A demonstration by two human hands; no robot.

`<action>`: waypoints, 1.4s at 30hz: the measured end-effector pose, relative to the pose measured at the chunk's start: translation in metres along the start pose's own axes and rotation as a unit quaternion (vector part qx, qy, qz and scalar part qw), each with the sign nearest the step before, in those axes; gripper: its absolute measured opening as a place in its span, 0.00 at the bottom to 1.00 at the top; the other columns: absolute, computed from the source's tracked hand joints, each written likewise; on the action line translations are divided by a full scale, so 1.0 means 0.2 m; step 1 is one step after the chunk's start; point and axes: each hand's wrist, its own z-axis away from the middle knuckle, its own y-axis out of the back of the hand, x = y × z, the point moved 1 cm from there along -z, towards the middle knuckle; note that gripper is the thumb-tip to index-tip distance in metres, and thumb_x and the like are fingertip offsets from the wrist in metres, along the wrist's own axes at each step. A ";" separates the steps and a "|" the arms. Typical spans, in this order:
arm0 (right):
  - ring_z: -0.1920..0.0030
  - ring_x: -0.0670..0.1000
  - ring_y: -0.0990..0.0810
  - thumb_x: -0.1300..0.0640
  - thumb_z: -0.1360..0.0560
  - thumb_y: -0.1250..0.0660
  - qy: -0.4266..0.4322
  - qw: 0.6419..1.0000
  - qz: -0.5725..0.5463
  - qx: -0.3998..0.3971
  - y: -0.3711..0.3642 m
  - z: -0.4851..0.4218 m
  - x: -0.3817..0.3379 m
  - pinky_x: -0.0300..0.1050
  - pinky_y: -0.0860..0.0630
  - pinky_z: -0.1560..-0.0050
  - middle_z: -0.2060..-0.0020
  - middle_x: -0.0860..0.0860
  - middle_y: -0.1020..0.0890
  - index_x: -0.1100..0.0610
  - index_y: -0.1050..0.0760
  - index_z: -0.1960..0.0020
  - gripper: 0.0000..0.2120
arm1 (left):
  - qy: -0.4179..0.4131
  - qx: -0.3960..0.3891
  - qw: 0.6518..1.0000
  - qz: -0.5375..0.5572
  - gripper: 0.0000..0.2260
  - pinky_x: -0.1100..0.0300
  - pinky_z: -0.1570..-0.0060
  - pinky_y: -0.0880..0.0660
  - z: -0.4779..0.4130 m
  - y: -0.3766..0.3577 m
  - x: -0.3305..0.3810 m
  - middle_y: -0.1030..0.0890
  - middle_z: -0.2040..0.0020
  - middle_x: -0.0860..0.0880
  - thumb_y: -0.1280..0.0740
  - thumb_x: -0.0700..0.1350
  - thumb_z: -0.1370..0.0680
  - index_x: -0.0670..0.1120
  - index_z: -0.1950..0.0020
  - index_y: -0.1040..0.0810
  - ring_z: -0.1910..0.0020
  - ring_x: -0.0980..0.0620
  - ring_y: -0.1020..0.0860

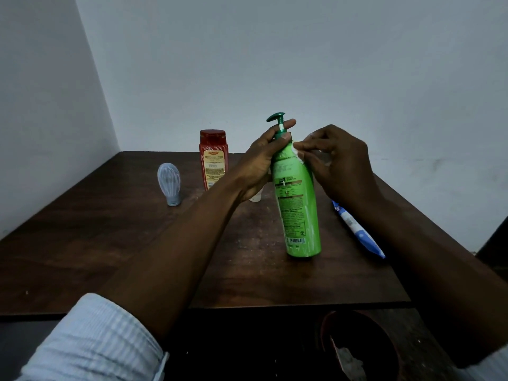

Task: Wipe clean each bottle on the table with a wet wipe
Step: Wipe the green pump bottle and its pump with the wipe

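Observation:
A tall green pump bottle (299, 210) stands tilted on the dark wooden table (110, 243), its base near the table's middle. My left hand (261, 163) grips its neck and shoulder just under the dark green pump. My right hand (338, 163) pinches a small white wet wipe (298, 152) against the bottle's upper right side. A red bottle (213, 159) with a yellow label stands upright behind my left hand. A pale blue-grey bottle (169, 182) stands cap-down to its left. A small white bottle (255, 198) is mostly hidden behind my left wrist.
A blue and white wipes pack (357, 229) lies flat at the right, partly under my right forearm. Below the table's front edge a brown bin (360, 345) holds crumpled white wipes. White walls close the back and left.

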 end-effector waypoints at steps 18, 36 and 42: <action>0.48 0.45 0.21 0.67 0.29 0.29 0.018 0.997 -0.001 -0.074 0.05 0.68 -0.01 0.27 0.29 0.41 0.49 0.55 0.17 0.58 0.16 0.45 0.14 | 0.016 0.006 0.999 0.027 0.16 0.52 0.51 0.21 -0.03 0.03 -0.03 0.26 0.49 0.48 0.38 0.46 0.16 0.53 0.28 0.27 0.50 0.50 0.25; 0.51 0.45 0.18 0.67 0.28 0.25 -0.005 0.998 -0.006 -0.062 0.04 0.42 0.01 0.33 0.25 0.48 0.51 0.51 0.17 0.57 0.15 0.47 0.12 | 0.024 -0.011 1.000 0.017 0.16 0.48 0.49 0.20 -0.02 0.03 -0.01 0.24 0.47 0.48 0.40 0.46 0.15 0.53 0.27 0.28 0.47 0.51 0.23; 0.51 0.39 0.22 0.67 0.28 0.26 -0.019 0.999 -0.010 -0.030 0.01 0.28 0.02 0.24 0.31 0.47 0.53 0.53 0.17 0.58 0.15 0.48 0.11 | 0.023 -0.015 0.999 0.022 0.16 0.43 0.38 0.25 -0.01 0.04 0.00 0.19 0.42 0.49 0.42 0.45 0.15 0.49 0.27 0.29 0.42 0.50 0.21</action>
